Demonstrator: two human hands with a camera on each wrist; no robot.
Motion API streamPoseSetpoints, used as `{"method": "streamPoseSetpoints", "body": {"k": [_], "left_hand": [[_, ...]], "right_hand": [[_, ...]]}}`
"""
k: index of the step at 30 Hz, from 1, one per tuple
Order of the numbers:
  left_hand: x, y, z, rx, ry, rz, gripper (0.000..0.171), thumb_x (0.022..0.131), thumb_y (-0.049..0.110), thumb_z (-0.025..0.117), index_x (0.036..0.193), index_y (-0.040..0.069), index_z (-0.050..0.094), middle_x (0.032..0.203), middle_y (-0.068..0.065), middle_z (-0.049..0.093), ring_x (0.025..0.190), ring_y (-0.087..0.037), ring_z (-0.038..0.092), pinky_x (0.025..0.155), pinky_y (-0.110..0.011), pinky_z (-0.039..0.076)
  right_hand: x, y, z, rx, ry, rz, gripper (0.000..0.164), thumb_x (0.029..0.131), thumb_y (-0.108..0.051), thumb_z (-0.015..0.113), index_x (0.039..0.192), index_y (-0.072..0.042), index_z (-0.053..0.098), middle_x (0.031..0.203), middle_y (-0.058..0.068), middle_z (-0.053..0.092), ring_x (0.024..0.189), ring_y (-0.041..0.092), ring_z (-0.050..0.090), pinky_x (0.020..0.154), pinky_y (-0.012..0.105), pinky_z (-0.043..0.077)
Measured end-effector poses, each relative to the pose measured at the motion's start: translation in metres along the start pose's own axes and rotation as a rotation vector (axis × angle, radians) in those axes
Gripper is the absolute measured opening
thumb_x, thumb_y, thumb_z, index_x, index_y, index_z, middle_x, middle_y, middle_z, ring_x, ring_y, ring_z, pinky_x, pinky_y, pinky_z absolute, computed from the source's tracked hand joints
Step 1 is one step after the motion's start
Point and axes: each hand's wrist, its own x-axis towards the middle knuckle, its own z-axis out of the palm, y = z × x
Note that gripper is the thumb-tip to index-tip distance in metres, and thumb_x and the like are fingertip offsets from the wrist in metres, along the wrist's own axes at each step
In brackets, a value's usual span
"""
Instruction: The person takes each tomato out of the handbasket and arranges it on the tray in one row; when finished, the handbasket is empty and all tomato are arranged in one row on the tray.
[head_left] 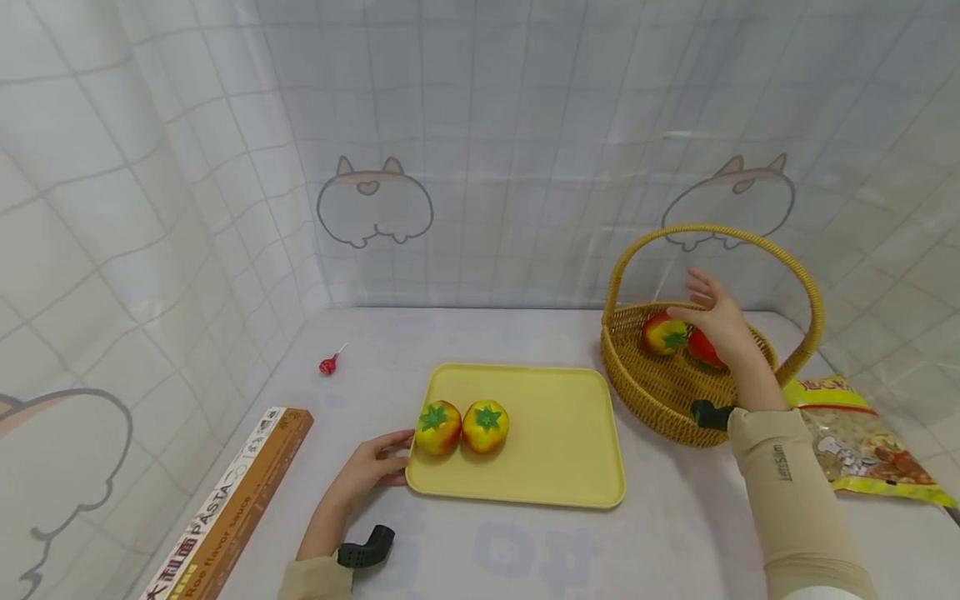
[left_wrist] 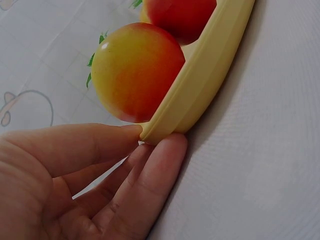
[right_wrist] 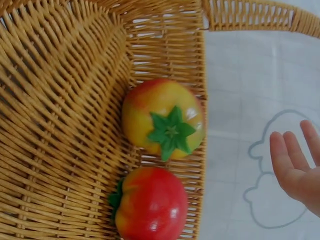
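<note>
My left hand (head_left: 369,468) pinches the left edge of a yellow tray (head_left: 558,433), thumb at the rim and fingers against its outer side (left_wrist: 190,95). Two yellow-red tomato-like fruits (head_left: 438,428) with green star-shaped leaves sit side by side in the tray's left part. Over the wicker basket (head_left: 637,387), my right hand (head_left: 718,321) is raised with fingers spread, holding nothing. Inside that basket lie a yellow-red fruit (right_wrist: 162,117) and a redder one (right_wrist: 152,205), both against the wall. The right hand partly covers the redder fruit in the head view.
The basket's tall handle (head_left: 712,229) arches over the right hand. A bagged food packet (head_left: 862,437) lies right of the basket. At the left are a long pasta box (head_left: 232,500) and a small red lollipop (head_left: 328,365). A grid-patterned curtain (head_left: 495,167) stands behind the table.
</note>
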Motion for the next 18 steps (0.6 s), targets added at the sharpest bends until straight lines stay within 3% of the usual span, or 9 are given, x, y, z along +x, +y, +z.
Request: {"method": "streamPoseSetpoints", "body": {"k": [10,18], "left_hand": [[-0.008,0.0,-0.002,0.023,0.013,-0.003,0.055,0.086,0.012,0.061,0.136,0.0,0.042,0.126,-0.02,0.05,0.078,-0.019,0.059,0.071,-0.03,0.056],[-0.008,-0.002,-0.003,0.033,0.028,-0.015,0.054,0.085,0.014,0.063,0.134,0.0,0.045,0.125,-0.019,0.052,0.077,-0.018,0.058,0.071,-0.029,0.056]], "right_hand": [[0.016,0.011,0.002,0.014,0.027,-0.033,0.078,0.089,-0.022,0.061,0.15,-0.021,0.011,0.151,0.019,0.014,0.136,0.039,0.014,0.103,0.057,0.028],[0.027,0.033,0.006,0.023,0.072,0.024,0.078,0.089,-0.019,0.061,0.149,-0.015,0.013,0.15,0.024,0.013,0.135,0.041,0.015,0.105,0.055,0.026]]}}
